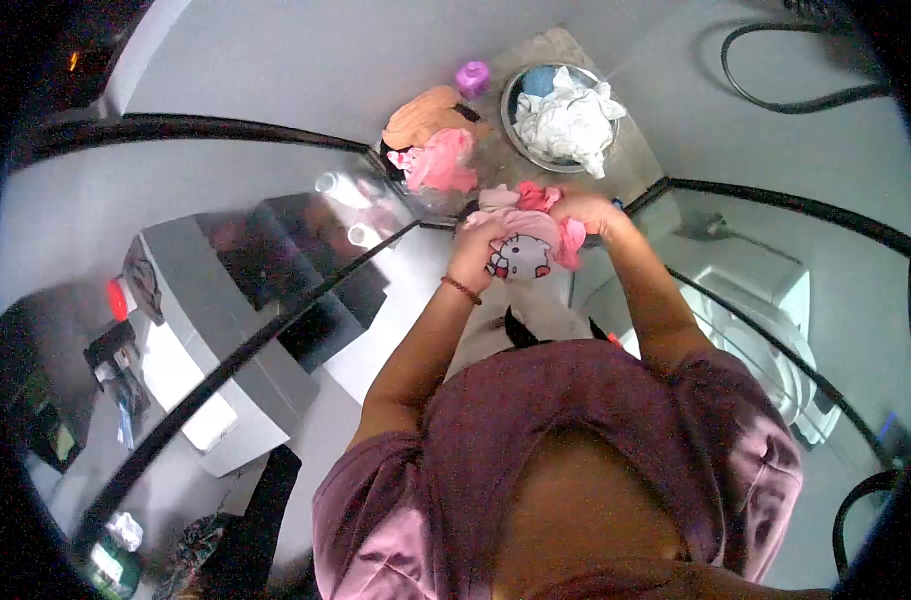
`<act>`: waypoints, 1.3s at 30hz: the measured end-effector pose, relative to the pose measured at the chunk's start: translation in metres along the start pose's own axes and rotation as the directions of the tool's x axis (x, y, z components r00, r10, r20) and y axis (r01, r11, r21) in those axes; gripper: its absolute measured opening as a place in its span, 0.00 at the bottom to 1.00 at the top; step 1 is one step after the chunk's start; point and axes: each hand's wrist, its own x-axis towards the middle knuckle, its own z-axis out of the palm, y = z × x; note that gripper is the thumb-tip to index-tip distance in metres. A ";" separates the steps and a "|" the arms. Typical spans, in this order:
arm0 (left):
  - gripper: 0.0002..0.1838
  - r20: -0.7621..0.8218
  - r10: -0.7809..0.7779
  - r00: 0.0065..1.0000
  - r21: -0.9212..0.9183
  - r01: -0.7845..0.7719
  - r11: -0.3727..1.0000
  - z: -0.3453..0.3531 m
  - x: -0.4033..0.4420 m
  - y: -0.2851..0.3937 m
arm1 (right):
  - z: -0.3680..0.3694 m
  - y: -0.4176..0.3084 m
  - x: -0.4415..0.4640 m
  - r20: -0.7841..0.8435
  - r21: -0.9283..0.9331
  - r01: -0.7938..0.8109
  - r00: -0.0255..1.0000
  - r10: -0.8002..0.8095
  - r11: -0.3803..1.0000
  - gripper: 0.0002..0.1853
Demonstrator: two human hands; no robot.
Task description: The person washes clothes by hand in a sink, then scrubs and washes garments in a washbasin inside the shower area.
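Observation:
A pink cloth (536, 228) with a white cartoon cat print hangs between my two hands in front of my body. My left hand (473, 252), with a beaded bracelet at its wrist, is closed on the cloth's left side. The right side of the same cloth is bunched in my right hand (588, 215), its fingers wrapped round it. Just beyond the hands lie smaller pale and bright pink pieces (539, 195), partly hidden by the held cloth.
A metal basin (513, 125) with white and blue cloth stands at the back. Left of it are orange cloth (428, 115), pink cloth (444, 162) and a purple object (473, 79). Black-framed glass panels (276, 325) flank both sides; white bottles (344, 188) show at left.

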 end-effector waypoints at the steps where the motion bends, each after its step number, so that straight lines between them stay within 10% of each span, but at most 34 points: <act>1: 0.03 -0.001 -0.002 1.000 -0.001 0.002 1.000 -0.003 0.006 -0.001 | 0.004 -0.003 0.001 -0.049 -0.018 -0.026 0.998 0.026 0.999 0.27; 6: 0.08 -0.067 -0.013 0.998 0.020 0.014 1.000 -0.012 0.063 -0.009 | -0.020 -0.015 0.023 -0.078 -0.218 -0.025 0.997 0.008 0.976 0.20; 9: 0.10 -0.100 0.031 0.994 0.039 -0.027 0.999 -0.031 0.105 -0.022 | -0.040 0.013 0.060 -0.014 0.031 -0.071 0.997 0.071 0.997 0.17; 17: 0.08 -0.170 -0.068 0.983 0.161 0.096 0.982 -0.067 0.171 -0.014 | -0.047 -0.014 0.116 -0.124 -0.337 0.086 0.983 -0.135 0.938 0.19; 21: 0.13 -0.074 0.137 0.988 0.608 -0.064 0.791 -0.141 0.225 -0.020 | -0.044 -0.050 0.170 -0.029 -0.243 0.126 0.990 -0.137 0.962 0.23; 23: 0.09 -0.137 0.318 0.938 0.512 -0.208 0.833 -0.169 0.244 -0.026 | -0.037 -0.026 0.212 0.006 -0.255 0.094 0.995 -0.095 0.963 0.25; 26: 0.05 -0.404 0.201 0.892 0.172 -0.141 0.975 -0.196 0.280 -0.015 | -0.028 0.034 0.303 -0.005 -0.313 0.420 0.896 -0.443 0.852 0.30; 29: 0.09 -0.440 0.354 0.826 0.341 -0.211 0.916 -0.250 0.328 -0.026 | -0.009 0.075 0.376 -0.125 -0.347 0.678 0.651 -0.749 0.648 0.33; 31: 0.15 -0.468 0.304 0.830 0.298 -0.176 0.938 -0.281 0.363 -0.039 | -0.004 0.071 0.385 -0.046 0.289 0.140 0.990 -0.132 0.947 0.34; 33: 0.19 -0.489 0.296 0.820 0.423 -0.074 0.903 -0.326 0.396 -0.066 | 0.009 0.098 0.415 0.001 0.581 0.121 0.989 -0.150 0.805 0.33; 35: 0.24 -0.541 0.464 0.702 0.572 -0.098 0.815 -0.324 0.413 -0.084 | 0.010 0.144 0.469 -0.009 0.116 0.323 0.946 -0.325 0.939 0.33; 38: 0.18 -0.448 0.714 0.538 0.749 -0.211 0.629 -0.326 0.429 -0.093 | -0.002 0.140 0.461 -0.001 0.058 0.414 0.910 -0.415 0.908 0.30; 39: 0.12 -0.449 0.646 0.618 0.772 -0.096 0.628 -0.357 0.438 -0.095 | -0.004 0.144 0.467 -0.023 -0.064 0.502 0.863 -0.504 0.862 0.28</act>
